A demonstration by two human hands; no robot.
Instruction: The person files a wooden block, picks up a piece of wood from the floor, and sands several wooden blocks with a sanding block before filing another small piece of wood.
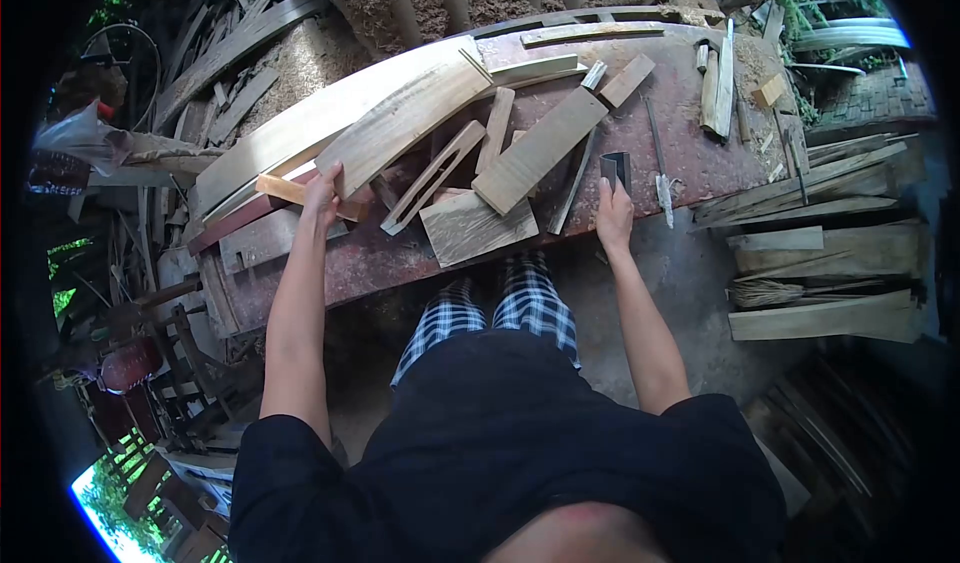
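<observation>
My left hand (322, 198) has its fingers closed on the lower left end of a pale wooden board (405, 113), which slants up to the right over other planks. An orange-brown wood strip (285, 189) lies close by that hand. My right hand (614, 213), near the table's front edge, grips a dark grey sheet (617, 168), bent or folded; it resembles sandpaper, but its kind is not certain. Between my hands lie a thick plank (541, 150), a slotted wooden piece (436, 175) and a short grained board (478, 227).
The worn reddish table (700, 178) also bears a thin rod-like tool (660, 163) with a pale end and several wood sticks (718, 88) at the right. Stacked boards (825, 263) stand right of the table. Scrap wood and shavings surround its far side.
</observation>
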